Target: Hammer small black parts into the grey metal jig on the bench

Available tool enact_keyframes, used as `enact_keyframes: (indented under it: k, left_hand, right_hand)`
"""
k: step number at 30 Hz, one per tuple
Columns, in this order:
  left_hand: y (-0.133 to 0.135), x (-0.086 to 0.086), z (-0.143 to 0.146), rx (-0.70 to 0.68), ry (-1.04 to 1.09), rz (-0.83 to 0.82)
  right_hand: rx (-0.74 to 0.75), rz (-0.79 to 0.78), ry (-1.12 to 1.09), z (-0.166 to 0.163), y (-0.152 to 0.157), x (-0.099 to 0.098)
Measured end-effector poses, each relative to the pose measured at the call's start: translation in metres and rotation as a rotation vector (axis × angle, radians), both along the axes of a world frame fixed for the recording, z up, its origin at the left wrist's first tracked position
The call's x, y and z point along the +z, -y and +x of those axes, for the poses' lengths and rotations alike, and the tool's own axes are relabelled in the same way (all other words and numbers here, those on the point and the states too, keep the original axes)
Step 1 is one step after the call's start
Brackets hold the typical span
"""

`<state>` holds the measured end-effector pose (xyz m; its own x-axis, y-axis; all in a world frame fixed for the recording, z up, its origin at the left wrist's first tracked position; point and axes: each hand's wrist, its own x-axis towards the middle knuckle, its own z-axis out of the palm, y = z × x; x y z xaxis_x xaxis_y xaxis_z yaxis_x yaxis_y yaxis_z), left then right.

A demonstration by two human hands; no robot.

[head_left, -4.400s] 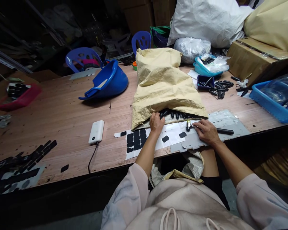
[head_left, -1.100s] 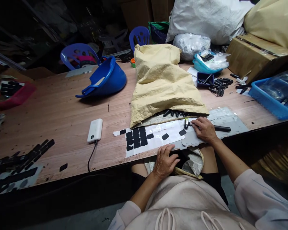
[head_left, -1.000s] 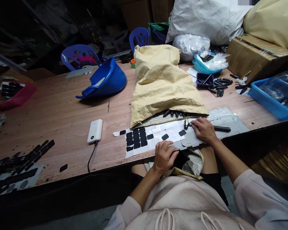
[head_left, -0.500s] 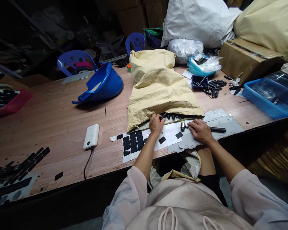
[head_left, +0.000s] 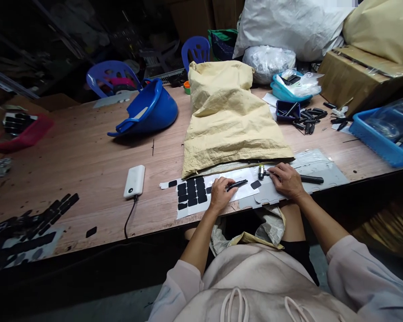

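My left hand (head_left: 222, 193) is closed on a slim black pen-like piece (head_left: 238, 184), held just above a white backing sheet (head_left: 201, 210). Rows of black rounded stickers (head_left: 192, 191) cover the left part of that sheet, and a single one (head_left: 255, 184) sits near its right end. My right hand (head_left: 286, 180) is closed around a small hammer (head_left: 310, 179), its head (head_left: 261, 172) pointing left over the grey board (head_left: 327, 170). Behind both hands lies a large cream woven sack (head_left: 235, 120), its near edge partly lifted over a dark opening.
A white power bank (head_left: 134, 181) with a cable and a blue scoop-like basin (head_left: 154, 109) stand to the left. Black handles (head_left: 310, 118), a small dark box (head_left: 288, 110) and a blue basket (head_left: 376, 138) are at the right. Black strips (head_left: 50, 219) lie far left.
My left hand has drawn back from the sack's opening toward me, bringing the black piece over the sheet. The right hand stays with the hammer. The view has shifted slightly.
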<state>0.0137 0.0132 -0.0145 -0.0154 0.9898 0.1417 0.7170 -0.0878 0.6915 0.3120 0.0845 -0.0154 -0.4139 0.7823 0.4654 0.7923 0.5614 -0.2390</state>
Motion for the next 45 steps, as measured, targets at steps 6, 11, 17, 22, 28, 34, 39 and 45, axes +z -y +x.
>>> enact_keyframes:
  k: [6, 11, 17, 22, 28, 34, 39, 45]
  left_hand:
    - [-0.002, -0.001, 0.000, 0.005, -0.002, 0.002]
    - [-0.003, -0.001, 0.002, 0.004, -0.013, -0.018]
    - [-0.004, 0.000, 0.003, 0.002, 0.004, -0.028]
    - [-0.007, 0.000, 0.002, -0.008, -0.012, -0.048]
    - [-0.008, -0.003, 0.000, -0.012, -0.021, -0.044]
    - [-0.007, -0.005, 0.002, -0.002, -0.002, -0.025]
    - [-0.007, -0.005, 0.003, 0.014, -0.014, -0.029]
    - [-0.007, 0.000, 0.004, 0.017, -0.021, -0.030]
  right_hand:
    - [0.015, 0.015, 0.008, 0.004, -0.004, -0.003]
    - [0.069, -0.015, 0.009, 0.001, 0.000, 0.008]
    - [0.134, -0.114, -0.185, -0.044, 0.031, 0.028]
    - [0.228, -0.198, -0.215, -0.076, 0.049, 0.034]
    - [0.253, -0.181, -0.091, -0.084, 0.049, 0.028]
    - [0.151, -0.156, -0.134, -0.077, 0.048, 0.030]
    - [0.159, -0.181, -0.108, -0.070, 0.051, 0.027]
    - [0.057, -0.092, -0.136, -0.046, 0.030, 0.024]
